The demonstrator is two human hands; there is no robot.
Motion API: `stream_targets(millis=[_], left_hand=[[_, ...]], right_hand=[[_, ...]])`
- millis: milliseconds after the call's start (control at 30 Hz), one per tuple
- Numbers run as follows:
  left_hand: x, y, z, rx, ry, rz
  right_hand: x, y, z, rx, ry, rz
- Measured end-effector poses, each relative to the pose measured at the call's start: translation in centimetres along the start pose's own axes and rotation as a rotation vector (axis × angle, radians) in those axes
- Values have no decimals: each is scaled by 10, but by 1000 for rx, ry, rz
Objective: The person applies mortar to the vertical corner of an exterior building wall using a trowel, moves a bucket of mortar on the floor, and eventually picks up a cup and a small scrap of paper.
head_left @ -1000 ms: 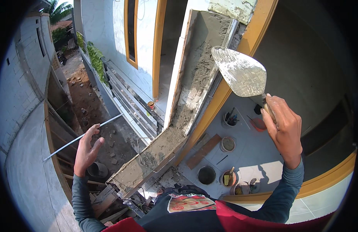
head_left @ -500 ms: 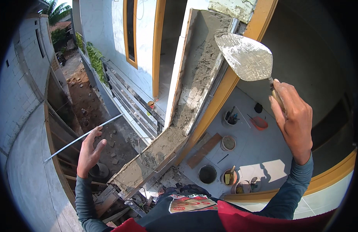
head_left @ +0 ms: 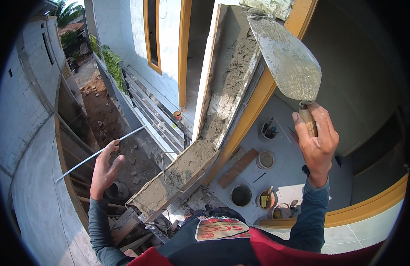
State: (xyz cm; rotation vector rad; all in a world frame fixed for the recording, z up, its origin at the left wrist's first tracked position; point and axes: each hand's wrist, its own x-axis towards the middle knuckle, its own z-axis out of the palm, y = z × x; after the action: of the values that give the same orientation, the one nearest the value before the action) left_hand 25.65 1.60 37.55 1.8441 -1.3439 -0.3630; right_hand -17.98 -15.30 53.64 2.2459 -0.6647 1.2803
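Note:
My right hand [head_left: 318, 144] is closed round the wooden handle of a trowel [head_left: 290, 60]. The trowel's broad, mortar-smeared blade points up and away, its tip over the far right edge of the wet concrete. That concrete [head_left: 231, 66] fills a long board-sided trough that bends toward me at its near part [head_left: 169, 188]. My left hand [head_left: 107, 170] is raised at the left of the near part, fingers apart, with nothing held in it. A thin white rod [head_left: 92, 155] passes behind its fingertips; whether they touch cannot be told.
Bent wire clamps [head_left: 164, 168] cross the near trough. Below on the tiled floor at right stand several buckets [head_left: 241, 195] and a wooden plank [head_left: 238, 168]. An orange door frame [head_left: 245, 128] runs beside the trough. A deep drop with soil [head_left: 103, 119] lies at left.
My right hand has moved left and a little lower, turning the trowel so its blade stands steeper. My left hand has shifted only slightly, staying open.

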Motion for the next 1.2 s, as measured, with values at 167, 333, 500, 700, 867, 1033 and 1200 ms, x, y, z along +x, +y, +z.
stream_targets(millis=[167,333,500,700,867,1033,1200], left_hand=[[-9,-2,-1,46,34,19],[-7,0,4,41,13,6],[-7,7,3,29,5,-8],[-1,7,6,50,-15,2],[1,13,4,29,-18,-13],[-4,11,-3,33,-11,-40],[-6,11,-7,36,-2,-74]], right_hand=[[-61,-33,56,292,18,226],[-90,-59,103,513,-14,409],[-90,-73,136,927,9,733],[-56,-63,152,1519,80,1024],[-60,-67,143,1637,77,1122],[-76,-83,132,1596,109,1139],[-46,-73,132,1780,143,1011]])
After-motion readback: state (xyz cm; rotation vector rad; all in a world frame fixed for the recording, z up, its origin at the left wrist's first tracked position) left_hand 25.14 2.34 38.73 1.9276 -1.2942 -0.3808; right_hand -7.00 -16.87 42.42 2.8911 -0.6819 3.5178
